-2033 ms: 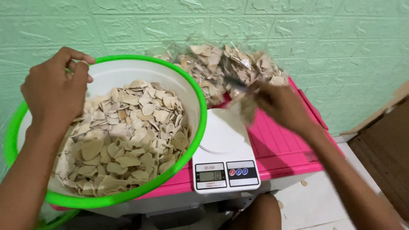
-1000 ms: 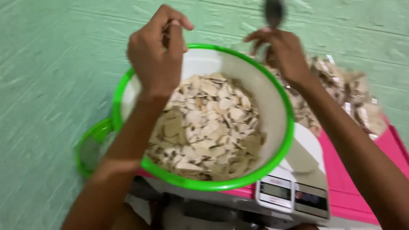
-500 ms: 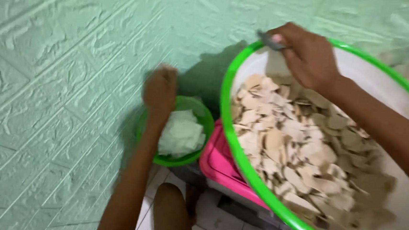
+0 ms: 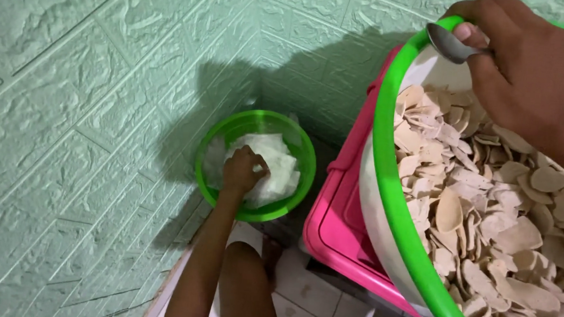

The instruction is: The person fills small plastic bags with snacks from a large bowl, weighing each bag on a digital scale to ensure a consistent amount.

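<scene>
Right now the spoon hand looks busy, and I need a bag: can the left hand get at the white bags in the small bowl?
Probably yes: the left hand already rests on the white bags inside the open small bowl; nothing covers them.

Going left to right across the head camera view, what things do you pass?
Green textured wall → small green bowl of white plastic bags, left hand reaching into it → pink lid → big green-rimmed basin of chips, right hand holding a spoon at its rim.
</scene>
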